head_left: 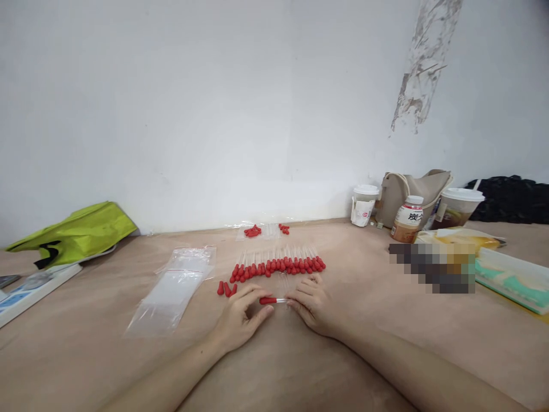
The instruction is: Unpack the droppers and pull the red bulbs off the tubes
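Note:
A dropper (268,300) with a red rubber bulb and a clear glass tube lies level between my hands. My left hand (240,316) is curled with thumb and forefinger around the bulb end. The fingers of my right hand (312,303) pinch the glass tube, whose far part they hide. Just beyond, a row of droppers (278,264) lies side by side, red bulbs toward me and tubes toward the wall. Several loose red bulbs (227,289) rest by my left hand. A few clear tubes (283,279) show between the row and my right hand.
Clear zip bags (175,292) lie at the left, near a yellow-green bag (86,232). More red bulbs (253,231) sit on clear plastic by the wall. At the right stand a paper cup (364,206), a bottle (406,220), a beige handbag (416,191) and a plastic box (512,280).

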The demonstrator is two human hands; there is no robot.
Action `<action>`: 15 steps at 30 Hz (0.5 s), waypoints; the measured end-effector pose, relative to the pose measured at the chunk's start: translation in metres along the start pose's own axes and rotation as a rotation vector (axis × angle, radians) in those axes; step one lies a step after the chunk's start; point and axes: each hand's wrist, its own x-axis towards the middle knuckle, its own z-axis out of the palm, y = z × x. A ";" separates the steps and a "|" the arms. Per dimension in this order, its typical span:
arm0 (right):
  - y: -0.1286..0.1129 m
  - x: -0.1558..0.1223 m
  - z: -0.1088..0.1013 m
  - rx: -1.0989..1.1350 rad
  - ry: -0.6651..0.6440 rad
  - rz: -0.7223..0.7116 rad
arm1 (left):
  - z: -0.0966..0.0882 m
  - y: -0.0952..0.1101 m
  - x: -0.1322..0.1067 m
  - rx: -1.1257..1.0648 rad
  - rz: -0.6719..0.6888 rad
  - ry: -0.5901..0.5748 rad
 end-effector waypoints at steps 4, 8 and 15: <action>-0.003 -0.001 0.000 -0.026 0.014 -0.033 | 0.002 -0.002 0.000 0.151 0.085 -0.030; -0.005 -0.004 -0.004 -0.046 0.008 -0.101 | 0.001 -0.005 -0.006 0.239 0.166 -0.044; -0.007 -0.005 -0.007 -0.048 0.015 -0.125 | -0.008 -0.001 -0.009 0.336 0.219 -0.067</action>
